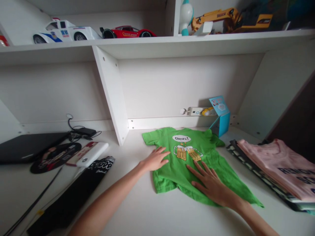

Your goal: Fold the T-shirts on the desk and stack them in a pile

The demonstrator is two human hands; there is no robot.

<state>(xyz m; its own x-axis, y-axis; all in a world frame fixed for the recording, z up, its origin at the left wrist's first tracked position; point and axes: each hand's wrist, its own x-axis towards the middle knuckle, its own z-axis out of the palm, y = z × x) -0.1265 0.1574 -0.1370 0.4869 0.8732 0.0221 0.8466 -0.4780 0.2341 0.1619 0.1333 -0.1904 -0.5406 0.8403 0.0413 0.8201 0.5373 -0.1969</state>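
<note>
On the white surface [137, 209], a green T-shirt [178, 168] lies spread, the left hand [155, 160] over it at nine o'clock, the right hand [211, 185] at four, fingers of both wide apart. Folded clothes [283, 164] lie stacked at three. Toward eleven, a shelf compartment [147, 19] holds a white toy car [65, 32] and a red toy car [129, 32]; toward one, another compartment [209, 5] holds a toy excavator [221, 18].

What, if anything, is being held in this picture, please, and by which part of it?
Nothing appears to be held: the left hand and the right hand are spread open over the green T-shirt, with neither grip closed on the fabric.
</note>
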